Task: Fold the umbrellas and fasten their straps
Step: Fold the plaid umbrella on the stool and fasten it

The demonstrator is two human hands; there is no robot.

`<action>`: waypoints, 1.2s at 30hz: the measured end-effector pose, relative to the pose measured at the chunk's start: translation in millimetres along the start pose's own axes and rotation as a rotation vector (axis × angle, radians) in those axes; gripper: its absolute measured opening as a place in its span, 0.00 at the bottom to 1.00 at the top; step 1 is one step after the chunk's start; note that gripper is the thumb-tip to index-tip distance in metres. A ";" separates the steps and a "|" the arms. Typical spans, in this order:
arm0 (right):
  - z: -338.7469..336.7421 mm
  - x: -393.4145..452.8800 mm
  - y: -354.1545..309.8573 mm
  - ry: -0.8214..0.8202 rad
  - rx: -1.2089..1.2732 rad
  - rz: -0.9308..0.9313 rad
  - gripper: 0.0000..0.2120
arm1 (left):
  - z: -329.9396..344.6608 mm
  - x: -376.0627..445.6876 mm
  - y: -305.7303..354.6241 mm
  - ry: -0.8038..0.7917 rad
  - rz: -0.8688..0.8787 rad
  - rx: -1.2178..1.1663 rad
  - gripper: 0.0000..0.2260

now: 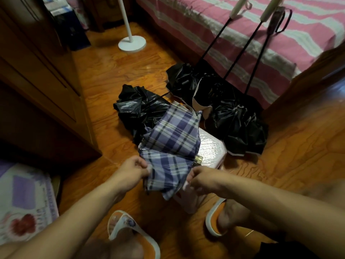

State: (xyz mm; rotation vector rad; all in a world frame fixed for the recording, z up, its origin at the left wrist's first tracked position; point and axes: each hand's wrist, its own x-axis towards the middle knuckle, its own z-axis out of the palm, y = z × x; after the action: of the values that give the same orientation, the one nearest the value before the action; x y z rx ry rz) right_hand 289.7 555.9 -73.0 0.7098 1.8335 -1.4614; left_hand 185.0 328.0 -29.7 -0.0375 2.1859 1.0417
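Here both hands, left hand point(137, 168) and right hand point(200, 177), pinch the plaid umbrella point(171, 144); fingertips hidden.

Plaid cloth umbrella point(173, 139); glossy wood floor point(115, 71).

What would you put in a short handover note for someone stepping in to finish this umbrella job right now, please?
Left hand: pinches the plaid umbrella canopy at its left edge.
Right hand: grips the same canopy at its right edge, just below the brass-coloured tip.
The plaid umbrella is collapsed but its fabric hangs loose; no strap looks fastened.
Three black umbrellas lie on the wood floor beyond it, canopies crumpled, shafts extended toward the bed.
Done: no umbrella looks finished.
Left: gather and wrap the plaid one, fasten its strap, then do the black ones.
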 end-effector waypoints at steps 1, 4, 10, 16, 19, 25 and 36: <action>-5.7 4.6 -2.4 0.145 -0.077 -0.025 0.07 | -2.3 -3.5 8.5 0.033 0.051 -0.071 0.04; -28.1 24.2 6.3 0.560 -0.471 -0.128 0.18 | -5.6 -13.9 30.8 0.084 0.143 -0.242 0.05; -40.0 46.7 28.4 0.500 -0.631 -0.311 0.32 | 0.3 -13.5 40.3 0.004 0.185 -0.270 0.14; -40.3 56.9 17.4 0.536 -0.442 -0.283 0.17 | -0.1 1.9 40.4 -0.086 0.356 -0.060 0.33; -52.0 56.6 8.7 0.576 -0.320 -0.192 0.16 | 4.7 4.1 40.7 0.013 0.356 0.166 0.31; -33.8 24.9 -13.1 0.675 -0.198 -0.145 0.08 | 2.6 3.0 50.7 0.094 0.151 -0.422 0.16; 24.7 -19.2 -10.9 0.419 -0.313 -0.395 0.17 | 5.3 3.0 70.3 -0.077 0.239 -0.569 0.25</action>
State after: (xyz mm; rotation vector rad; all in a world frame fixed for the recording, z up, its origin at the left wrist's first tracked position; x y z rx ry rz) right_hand 297.5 529.3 -54.9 0.5439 2.5742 -1.2722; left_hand 164.2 380.0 13.3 0.0060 1.7906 1.7429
